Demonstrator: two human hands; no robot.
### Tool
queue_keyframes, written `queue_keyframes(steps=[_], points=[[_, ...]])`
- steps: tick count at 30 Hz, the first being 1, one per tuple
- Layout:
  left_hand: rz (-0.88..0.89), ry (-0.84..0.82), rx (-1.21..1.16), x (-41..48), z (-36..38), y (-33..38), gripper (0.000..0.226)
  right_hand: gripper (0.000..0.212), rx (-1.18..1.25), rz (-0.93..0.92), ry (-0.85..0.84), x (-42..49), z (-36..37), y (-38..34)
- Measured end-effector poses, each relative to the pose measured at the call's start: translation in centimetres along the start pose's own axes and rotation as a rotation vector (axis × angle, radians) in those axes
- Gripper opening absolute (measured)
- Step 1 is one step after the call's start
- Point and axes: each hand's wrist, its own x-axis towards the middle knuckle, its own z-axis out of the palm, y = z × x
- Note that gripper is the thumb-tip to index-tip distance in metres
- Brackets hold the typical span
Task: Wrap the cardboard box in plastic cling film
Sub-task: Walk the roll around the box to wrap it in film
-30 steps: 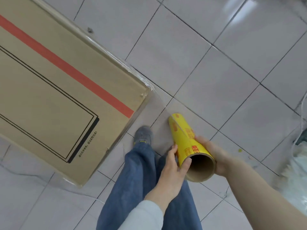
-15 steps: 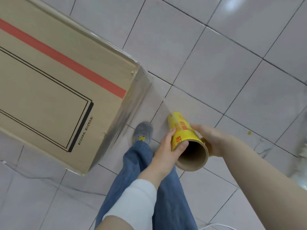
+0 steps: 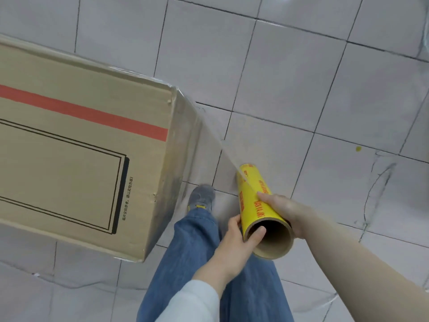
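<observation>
A floor of glossy pale-grey square tiles is seen from above. One large rectangular cardboard box, matte brown with one red stripe and a black double outline, is stood on it. Two legs in blue denim are seen beside its film-covered end. One yellow cling film roll on a brown card tube is held near that end, joined to it by one taut clear sheet. The tube's rim is gripped by the left hand; its outer side is clasped by the right hand. One grey shoe is beside the box.
</observation>
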Motion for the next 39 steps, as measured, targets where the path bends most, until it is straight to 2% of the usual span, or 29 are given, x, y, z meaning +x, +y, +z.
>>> queue_keyframes(steps=[2,6,10,13,16,18,19,25,27,31,34,39], points=[[0.047,0.051,0.051,0.2,-0.6,0.0,0.095,0.058,0.004,0.004,0.013,0.2,0.6,0.2],[0.172,0.043,0.192,1.3,-1.3,0.6,0.08,0.057,0.087,0.022,-0.07,-0.1,-0.1,1.0],[0.207,0.1,0.145,1.4,-0.8,-0.2,0.089,0.059,0.297,-0.013,-0.089,0.1,-1.1,3.6],[0.173,0.15,0.046,0.7,0.4,-2.2,0.087,0.05,0.46,-0.018,-0.154,0.1,0.0,5.4],[0.097,0.183,0.016,-0.9,0.9,-4.6,0.061,0.043,0.472,0.019,-0.169,-0.4,2.0,6.3],[0.041,0.154,0.055,-2.2,0.5,-5.3,0.039,0.047,0.407,0.069,-0.167,-0.7,3.0,6.7],[0.021,0.143,0.077,-2.7,0.1,-5.6,0.036,0.048,0.38,0.096,-0.179,-0.7,3.4,6.8],[0.059,0.174,0.262,-3.2,-2.7,-5.8,0.063,0.043,0.381,0.128,-0.209,-0.5,5.9,7.5],[0.109,0.124,0.327,-2.7,-3.3,-5.5,0.074,0.042,0.381,0.127,-0.213,-0.3,6.6,7.6],[0.178,0.07,0.513,-1.8,-4.1,-5.4,0.067,0.042,0.522,0.051,-0.215,0.4,7.1,8.9],[0.223,0.094,0.455,-2.3,-4.7,-6.8,0.059,0.034,0.663,-0.014,-0.212,1.2,7.5,11.3],[0.149,0.105,0.27,-4.4,-4.8,-10.9,0.035,0.047,0.803,-0.024,-0.293,1.7,11.4,14.0]])
